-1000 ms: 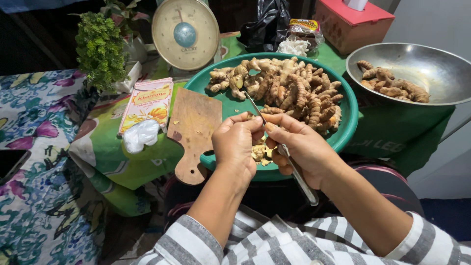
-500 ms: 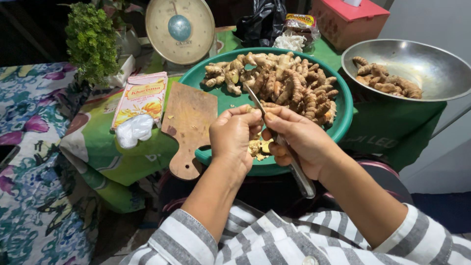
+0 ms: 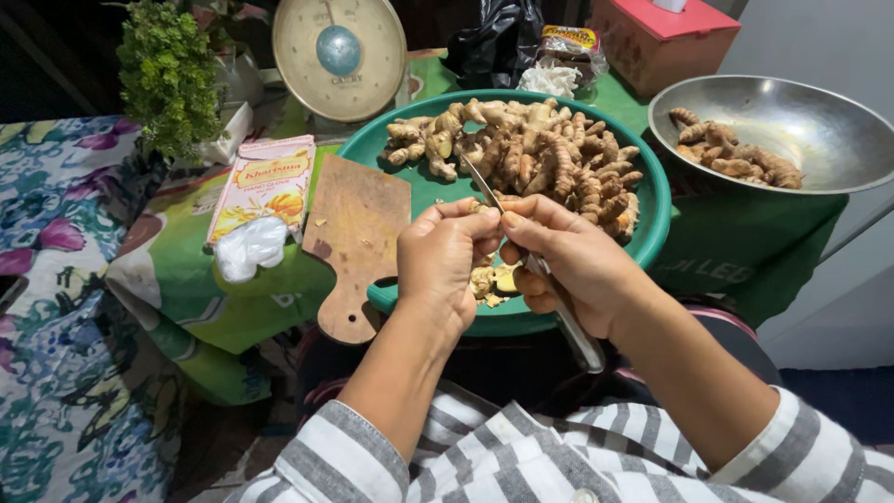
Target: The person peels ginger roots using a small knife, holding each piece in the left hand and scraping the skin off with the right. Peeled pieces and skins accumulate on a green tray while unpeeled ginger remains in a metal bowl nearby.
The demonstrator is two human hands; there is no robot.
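My left hand (image 3: 445, 261) pinches a small piece of root between thumb and fingers; the piece is almost wholly hidden. My right hand (image 3: 568, 263) grips a knife (image 3: 484, 189) whose thin blade points up and away and whose metal handle sticks out below my palm. Both hands hover over the near rim of a round green tray (image 3: 656, 210) heaped with knobbly brown and yellow roots (image 3: 531, 154). Pale peeled scraps (image 3: 491, 279) lie on the tray just under my hands.
A wooden cutting board (image 3: 352, 237) leans on the tray's left edge. Left of it lie a flat printed packet (image 3: 265, 177) and a white crumpled bag (image 3: 250, 247). A steel bowl (image 3: 792, 116) with some roots stands at right. A dial scale (image 3: 338, 56), a leafy plant (image 3: 168, 74) and a red box (image 3: 666, 37) stand behind.
My hands stay together at the tray's near rim with only slight finger and blade movement. The view has shifted a little.
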